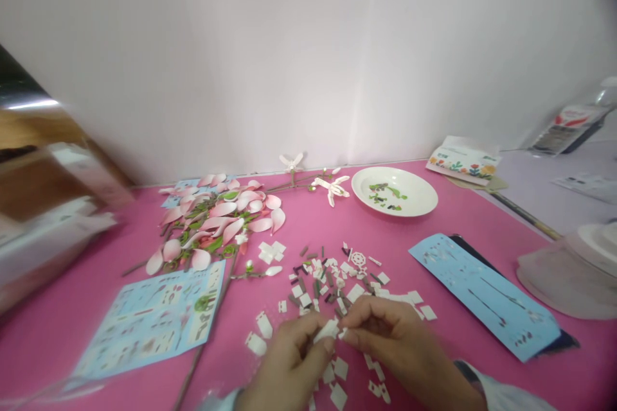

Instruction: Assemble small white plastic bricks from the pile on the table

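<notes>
Here, the left hand [293,359] pinches a white piece [328,330], and the right hand [398,341] pinches a tiny white bit [342,334] just beside it, above the pink bench [313,225].

Held piece [328,330] white; tabletop [313,223] pink; bottle label [567,119] apparently red-white.

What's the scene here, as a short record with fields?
Left hand: pinching a white piece
Right hand: pinching a small white part
Loose parts: white and brown, scattered around the hands
Plate: white, bearing small green pieces
Petals: pink, heaped toward the back left
Near-left sheet: blue, printed
Right sheet: blue, over a dark object
</notes>
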The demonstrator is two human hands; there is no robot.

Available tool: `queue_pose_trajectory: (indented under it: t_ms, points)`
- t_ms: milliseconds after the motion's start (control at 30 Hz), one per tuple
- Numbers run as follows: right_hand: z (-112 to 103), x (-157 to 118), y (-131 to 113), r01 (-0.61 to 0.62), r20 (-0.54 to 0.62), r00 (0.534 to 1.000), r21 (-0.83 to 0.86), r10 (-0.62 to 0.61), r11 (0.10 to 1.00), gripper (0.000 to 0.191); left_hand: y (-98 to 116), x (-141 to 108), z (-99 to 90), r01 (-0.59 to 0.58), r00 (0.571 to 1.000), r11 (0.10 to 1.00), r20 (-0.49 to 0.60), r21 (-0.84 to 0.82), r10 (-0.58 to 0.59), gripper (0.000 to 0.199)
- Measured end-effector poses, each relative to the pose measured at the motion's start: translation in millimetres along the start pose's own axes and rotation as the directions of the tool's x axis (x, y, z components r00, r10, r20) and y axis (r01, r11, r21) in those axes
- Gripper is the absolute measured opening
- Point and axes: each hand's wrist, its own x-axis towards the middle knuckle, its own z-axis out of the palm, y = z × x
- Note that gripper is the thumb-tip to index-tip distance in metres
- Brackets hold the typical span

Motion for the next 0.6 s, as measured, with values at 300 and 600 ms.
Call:
queue_pose_trajectory:
  t_ms: [300,600]
  points:
    - [1.5,-0.5,3.6,0.061,0.004,0.998,-0.043,-0.061,0.997,0.015,7.3,1.6,2.9,0.028,0.999,1.0,0.033,0.007,-0.029,0.025]
    - [0.1,0.2,2.4,0.075,0.036,0.997,-0.109,-0.071,0.991,0.015,9.2,2.4,3.9,0.017,1.0,1.0,0.015,-0.002,-0.017,0.027]
